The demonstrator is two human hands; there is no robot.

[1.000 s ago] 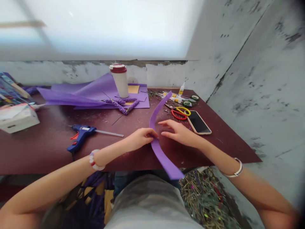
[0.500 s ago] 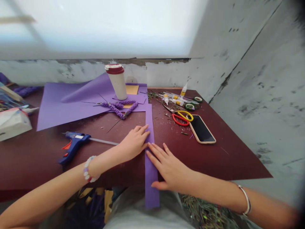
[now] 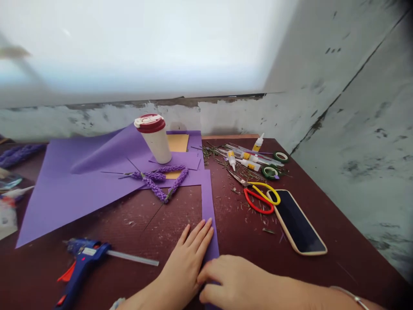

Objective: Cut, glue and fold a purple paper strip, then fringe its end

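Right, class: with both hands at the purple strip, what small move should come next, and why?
Probably smooth the strip's near part with the right hand. The left hand lies flat, partly over the strip, which should steady it, while the right hand is already curled at the strip nearer the camera.

No lettering could be read. Yellow labels (image 3: 231, 153) wrapped the small white bottles (image 3: 258, 143) near the far right corner of the table (image 3: 251, 267), their print too small to make out. A pale label (image 3: 89, 251) stood on the blue glue gun (image 3: 76, 274), well short of the table's far edge, its marking blurred.
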